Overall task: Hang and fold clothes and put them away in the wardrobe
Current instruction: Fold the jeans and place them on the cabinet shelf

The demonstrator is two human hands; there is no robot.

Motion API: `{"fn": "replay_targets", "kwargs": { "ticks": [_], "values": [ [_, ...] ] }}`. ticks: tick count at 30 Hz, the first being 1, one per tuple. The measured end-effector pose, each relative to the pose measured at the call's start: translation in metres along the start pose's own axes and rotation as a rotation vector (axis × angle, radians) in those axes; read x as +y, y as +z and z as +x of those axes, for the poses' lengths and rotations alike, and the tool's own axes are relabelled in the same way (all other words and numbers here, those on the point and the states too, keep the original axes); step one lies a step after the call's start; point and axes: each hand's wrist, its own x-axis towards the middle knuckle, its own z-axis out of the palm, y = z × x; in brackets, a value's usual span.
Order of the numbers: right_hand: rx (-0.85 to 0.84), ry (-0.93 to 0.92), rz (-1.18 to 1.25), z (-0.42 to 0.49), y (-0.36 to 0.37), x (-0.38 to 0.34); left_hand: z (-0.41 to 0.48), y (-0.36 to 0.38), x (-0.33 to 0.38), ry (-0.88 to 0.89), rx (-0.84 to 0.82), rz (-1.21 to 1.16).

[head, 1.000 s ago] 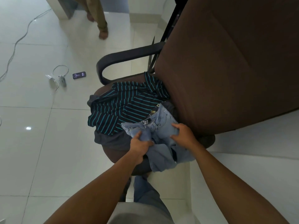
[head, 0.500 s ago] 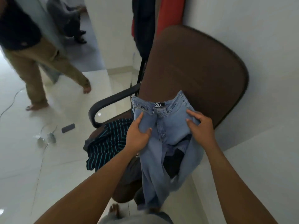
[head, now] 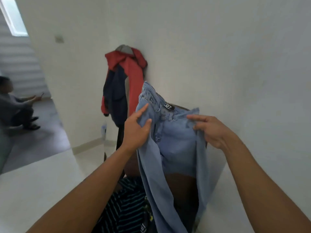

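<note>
— Hands first: what is the left hand point(head: 136, 130) doing?

— It pinches a fold of the jeans point(head: 175, 142) just below the waistband. The thumb presses into the cloth and the forefinger stretches up along the denim.

— And the right hand point(head: 213, 132)?

— Its fingers are curled over the other side of the waistband and grip the edge there. Both forearms are bare and reach up from the bottom of the view.

— So where are the jeans?

— They are held up in the air between the two hands, in front of a white wall point(head: 235, 56). They are light blue, waistband uppermost, with a black label point(head: 167, 106) at the top. The legs hang down past the lower edge of the view.

— What lies below them?

— A dark striped shirt point(head: 124, 209) lies beneath the left forearm, and a brown chair point(head: 183, 187) shows between the hanging legs. Whether the denim touches the chair cannot be told.

— Further out?

— A red and navy jacket point(head: 121, 91) hangs against the wall beyond the left hand. Far to the left another person point(head: 15, 106) sits, blurred, by a grey floor point(head: 42, 135), with a bright window point(head: 13, 17) above.
</note>
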Motion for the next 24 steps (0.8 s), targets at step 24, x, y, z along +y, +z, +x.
{"fn": "replay_targets", "kwargs": {
  "ticks": [24],
  "values": [
    [0.585,-0.358,0.127,-0.159,-0.026,-0.185,0.082,-0.051,0.196,0.334,-0.042,-0.378]
  ]
}}
